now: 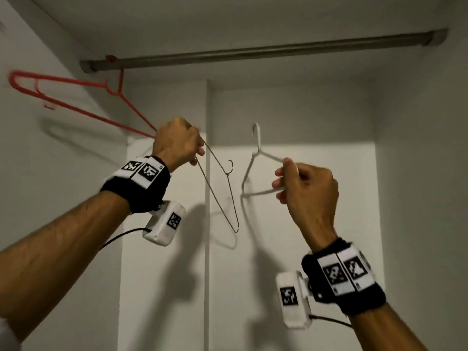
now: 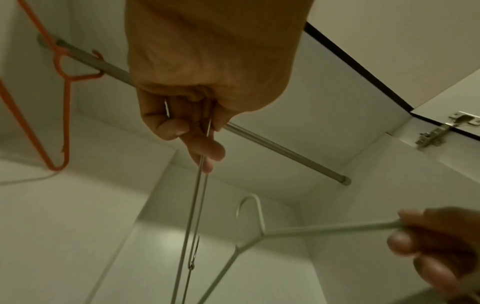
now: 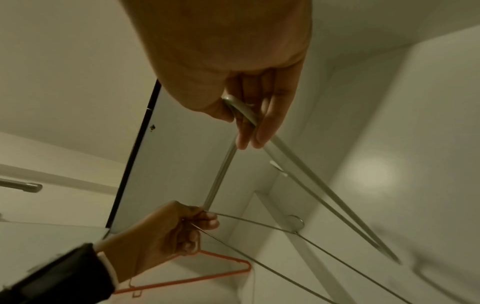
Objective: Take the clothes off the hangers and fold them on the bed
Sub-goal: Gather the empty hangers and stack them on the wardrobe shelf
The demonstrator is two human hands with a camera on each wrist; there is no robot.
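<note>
Inside a white wardrobe, my left hand [image 1: 180, 143] grips one corner of a thin bare wire hanger [image 1: 219, 188], which dangles sideways with its hook pointing up at the middle. In the left wrist view that wire hanger [image 2: 196, 197] runs down from my curled fingers [image 2: 205, 148]. My right hand [image 1: 302, 184] grips the end of a bare white hanger [image 1: 255, 171], held with its hook upward below the rail. The right wrist view shows the white hanger [image 3: 298, 164] passing through my fingers [image 3: 262, 127]. No clothes are in view.
A grey rail [image 1: 253, 50] spans the wardrobe top. A bare red hanger [image 1: 76, 100] hangs on it at the far left, behind my left hand. A white partition edge [image 1: 207, 148] runs down the back wall. A door hinge [image 2: 441, 129] sits at the right.
</note>
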